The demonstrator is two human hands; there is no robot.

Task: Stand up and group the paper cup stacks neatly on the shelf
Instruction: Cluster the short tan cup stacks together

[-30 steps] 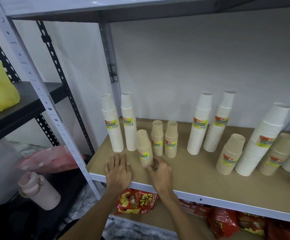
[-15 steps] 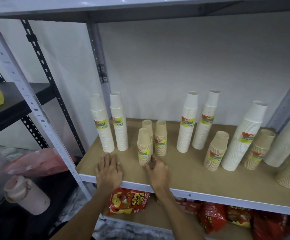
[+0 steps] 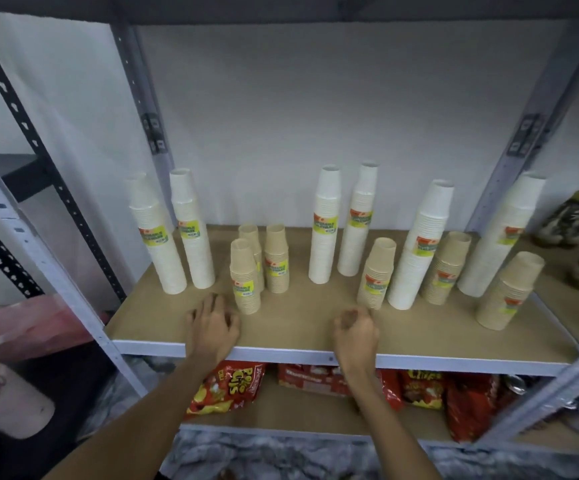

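A light brown wooden shelf board (image 3: 298,329) with a white metal front rail is taken as the reference, and every paper cup stack is found standing upright on it. Toward the board's left end two tall white paper cup stacks (image 3: 192,233) are set side by side. Three short brown paper cup stacks (image 3: 244,277) are clustered just to their right, one nearer the board's front edge than the other two. Around the board's middle two more tall white stacks (image 3: 324,230) are placed, and across its right half a mixed row of white and brown stacks (image 3: 419,251) is spread. The left hand (image 3: 213,327) is laid on the board at its front edge, fingers loosely spread and nothing gripped, just beside the foremost brown stack. The right hand (image 3: 355,332) is held over the front edge near the board's middle, fingers curled inward with nothing seen in them, though it is blurred. Below the board, red and yellow snack bags (image 3: 225,389) are seen.
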